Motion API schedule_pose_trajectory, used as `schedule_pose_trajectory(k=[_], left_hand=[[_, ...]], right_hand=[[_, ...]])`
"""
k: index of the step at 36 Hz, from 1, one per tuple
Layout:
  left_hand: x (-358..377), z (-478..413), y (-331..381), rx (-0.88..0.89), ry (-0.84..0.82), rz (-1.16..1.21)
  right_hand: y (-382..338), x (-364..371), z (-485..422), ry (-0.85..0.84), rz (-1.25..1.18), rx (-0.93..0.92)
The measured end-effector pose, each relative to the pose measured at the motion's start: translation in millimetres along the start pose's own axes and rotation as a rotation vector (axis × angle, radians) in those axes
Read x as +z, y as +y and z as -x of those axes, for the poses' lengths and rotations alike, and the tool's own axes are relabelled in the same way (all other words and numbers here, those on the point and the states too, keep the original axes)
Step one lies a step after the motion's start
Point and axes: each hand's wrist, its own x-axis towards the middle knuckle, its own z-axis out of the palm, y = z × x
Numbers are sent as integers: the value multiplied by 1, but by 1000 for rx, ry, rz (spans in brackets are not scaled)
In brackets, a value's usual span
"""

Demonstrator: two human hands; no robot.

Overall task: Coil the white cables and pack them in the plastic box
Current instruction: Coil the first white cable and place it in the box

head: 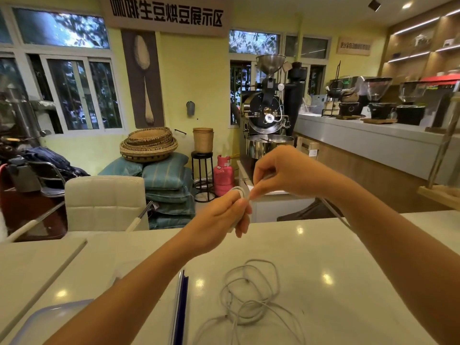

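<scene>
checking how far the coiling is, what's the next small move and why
Probably wind one more loop: the right hand pinches the white cable just beside the coil gripped in the left hand, and a loose strand runs down past the right forearm toward the table, so there seems to be slack to take up before packing.

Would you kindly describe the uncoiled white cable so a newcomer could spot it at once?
Start at the white table. The loose cable lies on it nearest the camera. Unlike the coiled cable gripped in the left hand, it sprawls in untidy loops, untouched.
</scene>
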Motion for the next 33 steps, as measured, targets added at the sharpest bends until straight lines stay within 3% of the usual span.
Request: schedule_pose_trajectory(k=[7,16,21,33], left_hand=[[3,5,12,-12,-163,182],[5,-6,39,49,-167,435],[7,-23,39,77,-9,376],[-4,-46,3,73,279,-98]], right_hand=[[17,-13,-9,-20,-289,-55],[47,46,-14,202,-1035,1],[27,92,-10,277,-1110,209],[-9,106,15,41,-846,403]])
